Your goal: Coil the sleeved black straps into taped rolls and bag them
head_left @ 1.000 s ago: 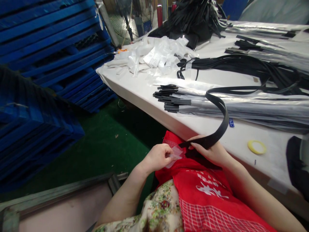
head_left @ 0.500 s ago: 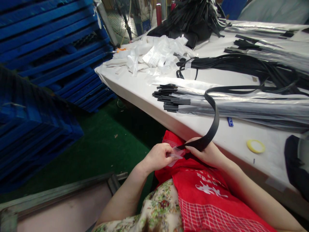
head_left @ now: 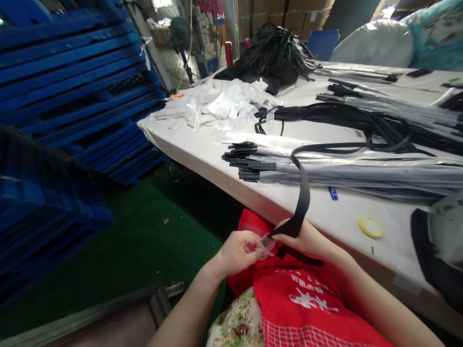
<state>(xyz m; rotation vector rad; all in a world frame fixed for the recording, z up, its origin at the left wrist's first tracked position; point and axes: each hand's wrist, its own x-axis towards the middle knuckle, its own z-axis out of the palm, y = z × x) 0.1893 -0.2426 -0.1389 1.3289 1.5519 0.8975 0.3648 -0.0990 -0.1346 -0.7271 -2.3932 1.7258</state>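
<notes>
From twelve round to four o'clock, a broad white surface (head_left: 282, 195). From nine to eleven, stacked blue pallets (head_left: 83, 86). At five, a red apron (head_left: 304, 289), with flowered cloth (head_left: 238, 323) beside it. Upon the surface toward three, black strips in clear sleeves (head_left: 361, 176); just past twelve, a heap of black strips (head_left: 275, 55); at twelve, a pile of white packets (head_left: 220, 103). Running in from three, then bending down over the surface's near edge, one loose black strap (head_left: 303, 197). At four, the right hand (head_left: 307, 241), fingers closed on that strap near its end, thumb on the near side; tip just beyond the fingers, toward nine. At six, the left hand (head_left: 237, 253), fingers pinched together on a small clear sleeve (head_left: 266, 245), right at the strap's tip; cannot tell inside from merely against. Between three and four, on the surface, a yellow ring (head_left: 372, 227); near three, a small blue piece (head_left: 333, 193).
</notes>
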